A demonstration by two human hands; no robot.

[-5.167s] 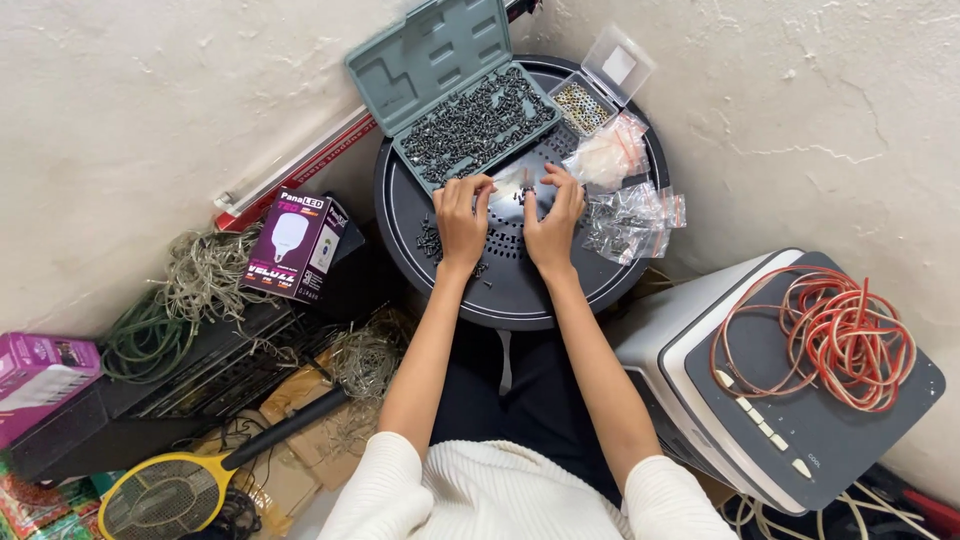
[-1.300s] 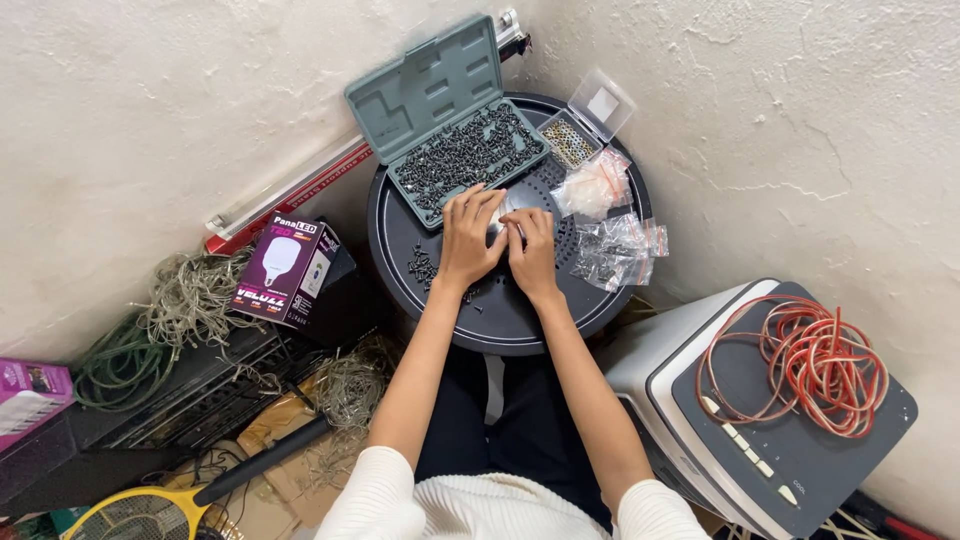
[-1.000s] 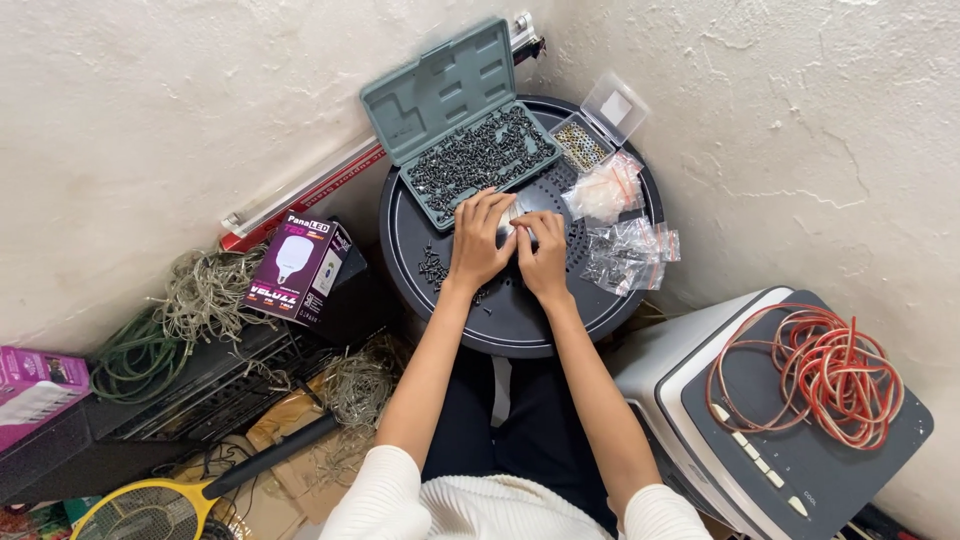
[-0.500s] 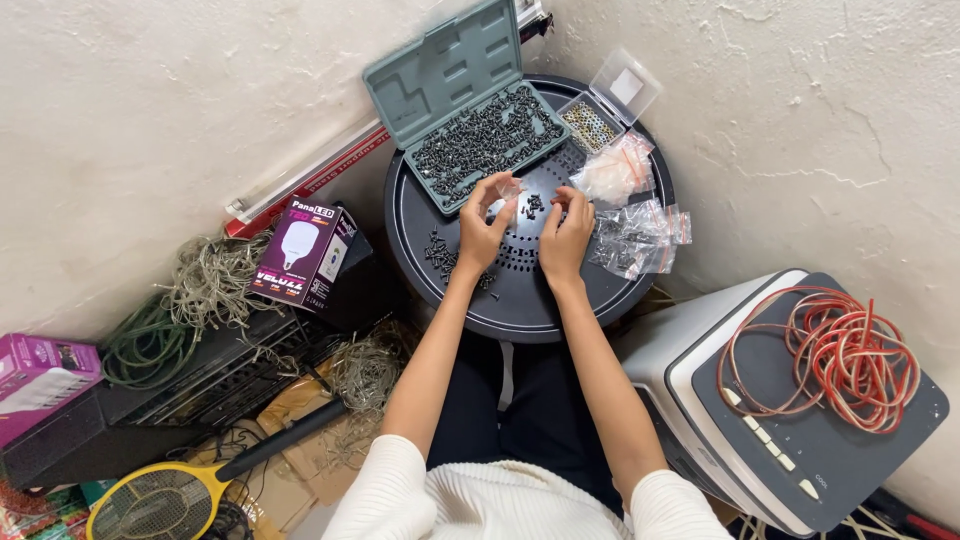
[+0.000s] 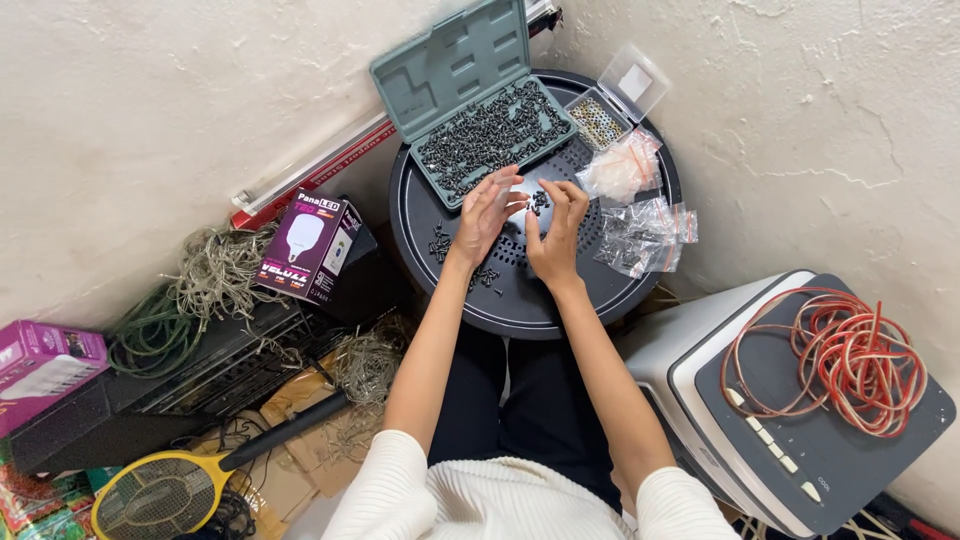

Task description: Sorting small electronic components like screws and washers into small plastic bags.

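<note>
Fingers of the right hand (image 5: 553,232) pinch small dark screws (image 5: 538,201) beside the open left hand (image 5: 484,212); best kept low above the desk (image 5: 520,310).

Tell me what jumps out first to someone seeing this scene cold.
Dead centre, the left hand and right hand pinch small dark screws above a round black perforated tabletop. Behind them lies an open grey-green plastic case heaped with dark screws. At lower right, a coil of red-orange cable sits on a grey-and-white appliance.
</note>
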